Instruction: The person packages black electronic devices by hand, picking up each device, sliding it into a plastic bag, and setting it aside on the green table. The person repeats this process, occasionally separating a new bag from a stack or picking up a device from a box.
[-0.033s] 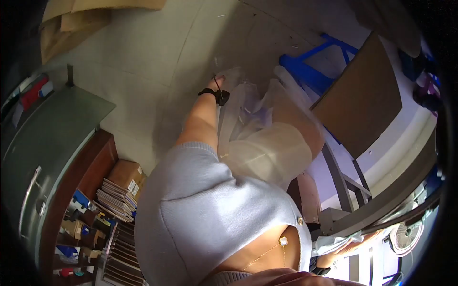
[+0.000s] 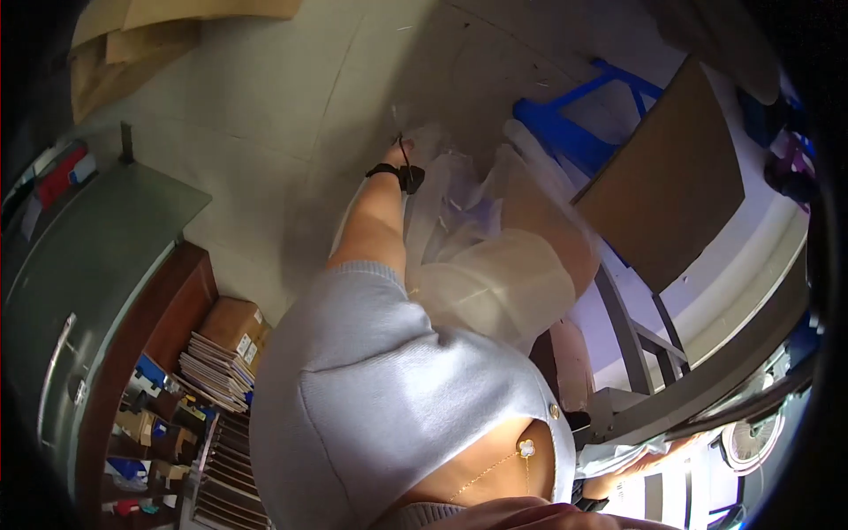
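Note:
My left arm reaches down toward the floor, with a black band [image 2: 409, 178] round the wrist. My left hand [image 2: 403, 148] is at its far end, close to a sheer whitish material [image 2: 450, 177]. The fingers are dark and mostly hidden, so I cannot make out their pose or any hold. Pale sheer cloth [image 2: 495, 283] lies over my legs to the right of that arm. No hand that I can tell is my right one shows.
A blue stool [image 2: 565, 128] and a brown board [image 2: 671, 177] stand right, beside a grey metal frame [image 2: 627, 327]. At left are a glass-topped desk [image 2: 106, 230], a carton [image 2: 231, 322] and stacked flat cardboard [image 2: 212, 371]. A white fan [image 2: 751, 442] is at lower right.
The whole view has shifted very slightly. My left arm stays in nearly the same place, and nothing is visibly taken up or let go.

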The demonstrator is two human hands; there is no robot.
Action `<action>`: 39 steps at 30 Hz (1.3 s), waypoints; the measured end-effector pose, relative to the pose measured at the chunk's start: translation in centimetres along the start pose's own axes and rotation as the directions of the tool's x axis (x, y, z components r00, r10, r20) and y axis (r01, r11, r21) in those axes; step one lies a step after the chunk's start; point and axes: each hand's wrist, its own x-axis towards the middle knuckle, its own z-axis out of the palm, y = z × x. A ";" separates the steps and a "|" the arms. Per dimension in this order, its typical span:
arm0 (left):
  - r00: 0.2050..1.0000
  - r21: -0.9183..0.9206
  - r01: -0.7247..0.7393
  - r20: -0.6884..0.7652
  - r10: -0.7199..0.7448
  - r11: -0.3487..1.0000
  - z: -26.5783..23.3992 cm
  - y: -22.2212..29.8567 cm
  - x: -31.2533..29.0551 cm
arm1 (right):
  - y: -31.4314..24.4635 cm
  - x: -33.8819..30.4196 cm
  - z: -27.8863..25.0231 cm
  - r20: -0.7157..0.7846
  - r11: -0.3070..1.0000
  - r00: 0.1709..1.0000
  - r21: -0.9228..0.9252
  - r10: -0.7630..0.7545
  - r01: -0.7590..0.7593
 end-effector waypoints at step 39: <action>-0.080 -0.936 0.345 -0.107 0.991 -0.073 -25.0 58.1 -50.1 | -4.6 -17.9 -11.9 -0.077 0.259 0.843 0.963 0.533 -0.076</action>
